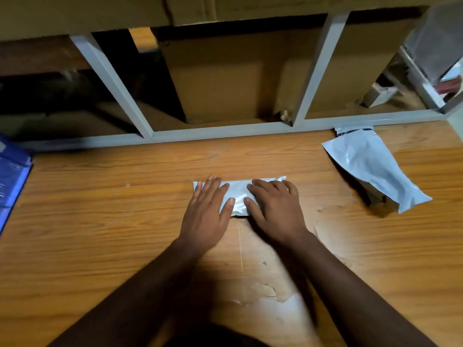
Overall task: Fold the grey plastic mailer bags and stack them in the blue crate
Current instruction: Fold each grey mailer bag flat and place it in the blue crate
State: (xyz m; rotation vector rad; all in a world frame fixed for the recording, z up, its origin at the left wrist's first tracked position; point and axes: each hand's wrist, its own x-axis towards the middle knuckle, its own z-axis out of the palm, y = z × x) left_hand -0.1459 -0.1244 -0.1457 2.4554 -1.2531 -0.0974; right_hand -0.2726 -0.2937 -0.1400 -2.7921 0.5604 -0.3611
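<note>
On the table (100, 221), mid-frame, we see a folded grey mailer bag (238, 194) lying flat as a short wide strip. Left hand (208, 211) presses palm-down on its left part, fingers (213, 186) straight and a little spread, thumb along the bag's near edge. Right hand (273, 209) presses on the right part, fingers lightly bent over the top, not gripping; thumb points toward the left thumb. Only a shiny patch of the bag shows between the two hands, plus both far corners.

To the right, well apart, we see a second grey mailer bag (370, 166), unfolded and puffed up, lying at an angle with its far end just beside the grey metal frame (225, 132) at the table's back edge. Its near end is lifted, dark opening underneath.

At the far left edge sits the blue crate (12, 176), only partly in view; we cannot tell what is inside. Behind the frame, brown cardboard boxes (220, 78). Table surface is wood-grain, with chipped, peeling patches (270, 294) near our forearms and to the right of the right wrist.
</note>
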